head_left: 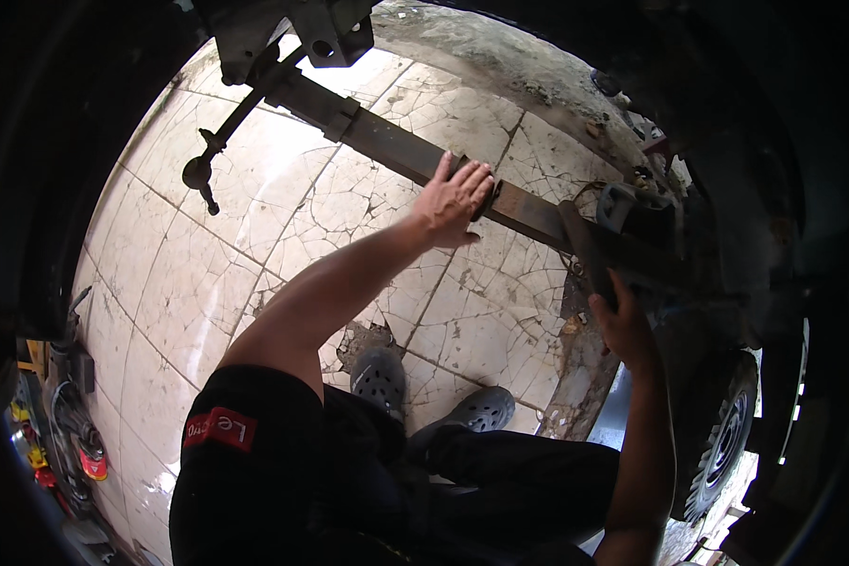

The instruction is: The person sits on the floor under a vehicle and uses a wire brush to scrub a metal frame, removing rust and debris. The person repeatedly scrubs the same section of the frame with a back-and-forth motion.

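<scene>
One long, dark rectangular metal beam [401, 146] runs slantwise before us, from the upper left of the view down into shadow at the right, above a cracked tile floor [208, 274]. Our left hand [451, 203] lies palm down across the beam's middle, its fingers spread wide and touching it, just beside a brownish stretch of metal. Our right hand [625, 325] is closed around the lower end of a dark bar [585, 247], whose upper end crosses in front of the beam; we cannot tell whether the two touch. Toward the beam's upper-left end we see a metal bracket [325, 38] and a slim arm with a ball joint [198, 174]. Below the beam stand our feet in grey clogs [378, 377], the two set apart. A treaded wheel [726, 439] stands in the dim lower right, while at the lower left various tools [61, 415] sit near the tiles' edge.
</scene>
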Demonstrator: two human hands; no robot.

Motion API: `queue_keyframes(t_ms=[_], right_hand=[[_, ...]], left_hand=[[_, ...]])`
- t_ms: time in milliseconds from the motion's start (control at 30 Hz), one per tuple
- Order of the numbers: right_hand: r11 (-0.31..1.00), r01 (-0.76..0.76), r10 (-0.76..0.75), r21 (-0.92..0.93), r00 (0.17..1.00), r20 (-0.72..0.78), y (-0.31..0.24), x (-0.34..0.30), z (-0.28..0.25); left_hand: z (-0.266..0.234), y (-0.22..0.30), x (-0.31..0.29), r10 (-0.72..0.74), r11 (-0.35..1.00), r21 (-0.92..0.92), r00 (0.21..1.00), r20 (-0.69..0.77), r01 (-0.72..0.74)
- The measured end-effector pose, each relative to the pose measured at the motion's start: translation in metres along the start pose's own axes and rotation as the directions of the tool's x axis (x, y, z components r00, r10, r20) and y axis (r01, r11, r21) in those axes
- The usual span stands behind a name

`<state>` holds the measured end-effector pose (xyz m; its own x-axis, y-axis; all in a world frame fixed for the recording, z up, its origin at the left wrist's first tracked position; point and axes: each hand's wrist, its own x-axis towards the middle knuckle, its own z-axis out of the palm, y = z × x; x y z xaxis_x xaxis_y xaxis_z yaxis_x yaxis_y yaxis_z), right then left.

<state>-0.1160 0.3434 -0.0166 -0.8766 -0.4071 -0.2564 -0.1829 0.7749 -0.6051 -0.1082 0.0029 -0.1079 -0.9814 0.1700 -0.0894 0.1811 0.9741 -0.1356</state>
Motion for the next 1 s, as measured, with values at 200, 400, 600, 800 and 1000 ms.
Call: queue_keyframes(t_ms=[200, 400, 600, 800, 1000], right_hand=[[1.000, 0.003, -0.003, 0.007, 1.000, -0.002, -0.004, -0.004, 0.004], [0.999, 0.024, -0.024, 0.035, 1.000, 0.009, -0.003, 0.000, 0.004], [0.999, -0.019, 0.019, 0.035, 1.000, 0.001, -0.007, -0.006, 0.003], [1.000, -0.012, 0.012, 0.015, 1.000, 0.006, -0.006, -0.003, 0.003], [1.000, 0.023, -0.024, -0.007, 1.000, -0.013, -0.012, -0.007, 0.002]], left_hand=[[-0.009, -0.029, -0.008, -0.257, 0.966, 0.028, 0.966, 0.023, 0.257], [-0.001, -0.003, -0.004, -0.074, 0.997, -0.026, 0.997, -0.024, 0.074], [-0.006, -0.021, -0.008, -0.237, 0.971, -0.004, 0.971, 0.026, 0.237], [-0.002, -0.003, -0.006, -0.134, 0.990, -0.032, 0.991, 0.010, 0.135], [-0.006, -0.020, -0.011, -0.237, 0.972, 0.000, 0.971, 0.014, 0.237]])
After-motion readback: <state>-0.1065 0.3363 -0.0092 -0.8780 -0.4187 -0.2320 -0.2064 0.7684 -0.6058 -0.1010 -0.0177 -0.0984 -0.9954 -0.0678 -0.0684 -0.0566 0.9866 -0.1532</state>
